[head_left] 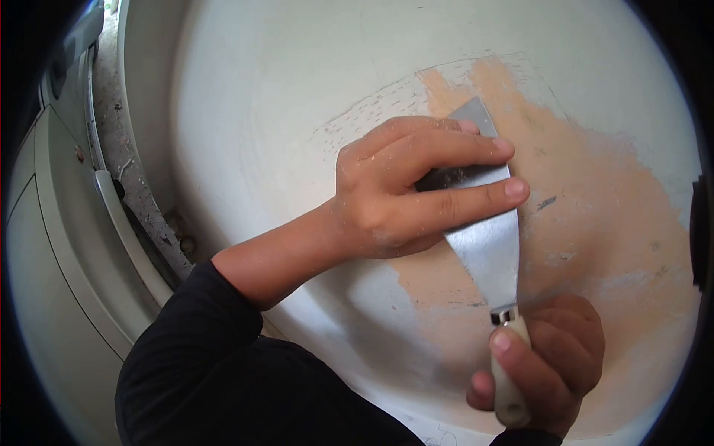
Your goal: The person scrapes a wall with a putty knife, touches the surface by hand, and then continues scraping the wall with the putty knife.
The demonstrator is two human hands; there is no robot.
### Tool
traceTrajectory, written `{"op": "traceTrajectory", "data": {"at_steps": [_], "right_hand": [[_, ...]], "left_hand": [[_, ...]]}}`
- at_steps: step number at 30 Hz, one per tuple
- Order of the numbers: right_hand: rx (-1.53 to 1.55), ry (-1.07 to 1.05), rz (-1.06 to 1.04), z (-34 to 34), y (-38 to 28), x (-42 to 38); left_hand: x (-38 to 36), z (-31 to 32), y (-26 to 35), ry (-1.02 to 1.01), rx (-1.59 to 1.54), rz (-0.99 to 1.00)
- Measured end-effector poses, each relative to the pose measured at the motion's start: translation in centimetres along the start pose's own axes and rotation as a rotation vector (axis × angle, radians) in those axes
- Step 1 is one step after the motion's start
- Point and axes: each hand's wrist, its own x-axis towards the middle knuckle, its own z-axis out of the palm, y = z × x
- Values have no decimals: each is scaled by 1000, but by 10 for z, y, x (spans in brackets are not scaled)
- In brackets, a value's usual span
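My right hand [554,364] is wrapped round the pale handle [510,390] of a putty knife [491,253], its thumb lying along the handle near the metal collar. The wide steel blade points up and away. My left hand [428,182] lies across the middle of that blade, fingers over its face; its thumb is mostly hidden, apparently beneath. Small pale specks dot the back of this hand. Behind the knife, a pale surface [275,97] carries a broad peach-coloured patch [595,178] with uneven edges and grey scuffs.
Pencil-like dashes and a curved line [387,93] mark the pale surface beside the patch. At the left stand pale panels [67,245] with a long curved strip [130,230]. Between them and the surface runs a narrow gap [141,163] speckled with debris.
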Motion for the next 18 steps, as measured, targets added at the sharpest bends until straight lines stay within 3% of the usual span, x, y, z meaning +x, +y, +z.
{"op": "traceTrajectory", "data": {"at_steps": [2,4,11,14,18], "right_hand": [[-51,33,49,0,-1,0],[-3,-50,-42,-8,7,1],[28,69,29,-1,8,1],[33,-27,-49,-4,14,3],[76,23,-55,-1,18,-7]], "left_hand": [[0,-2,3,-8,-1,-25],[1,-3,2,-19,-15,-42],[3,0,3,-1,-12,-30],[1,-1,-5,-1,-10,22],[5,-1,1,-4,-18,-75]]}}
